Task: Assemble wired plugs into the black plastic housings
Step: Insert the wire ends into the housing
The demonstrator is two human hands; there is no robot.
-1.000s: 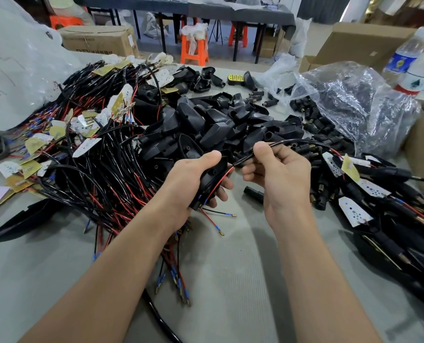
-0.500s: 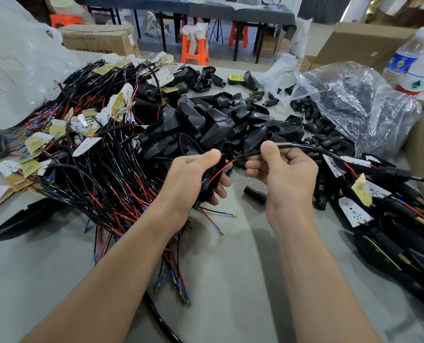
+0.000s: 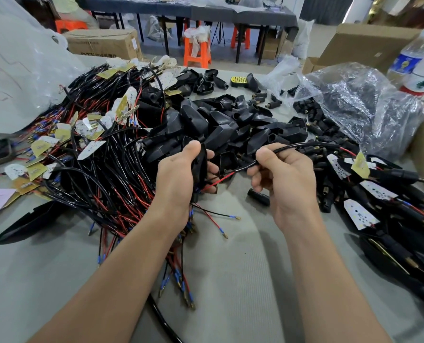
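1. Drawing apart is the main change in the head view. The left hand [image 3: 178, 179] has shifted leftward with the black housing [image 3: 200, 162], so a longer run of cable [image 3: 268, 160] now spans the gap to the right hand [image 3: 289, 180].
2. The left fingers curl round the housing with the thumb pressed on its upper edge. The right thumb and forefinger pinch the cable, and the other fingers are curled loosely beneath.
3. The cable's red wire [image 3: 217, 181] runs down into the housing. The small tagged board [image 3: 360, 165] at the cable's far end sits higher than it did half a second ago.
4. Judging from this, the lead is being drawn through the housing and the plug end is not yet seated.
5. Two terminal-tipped wires [image 3: 224, 234] lie on the table [image 3: 230, 280] below the left hand. Whether they belong to this cable cannot be told.
6. A heap of spare housings [image 3: 230, 125] lies just behind the hands, and a tangle of wired harnesses [image 3: 94, 174] crowds the left wrist.
7. A loose plug [image 3: 258, 197] rests near the right hand, finished assemblies [image 3: 391, 219] pile up at the right, and a clear bag [image 3: 354, 107] sits beyond them.
8. The harness tangle and the trailing board look likeliest to snag the cable.
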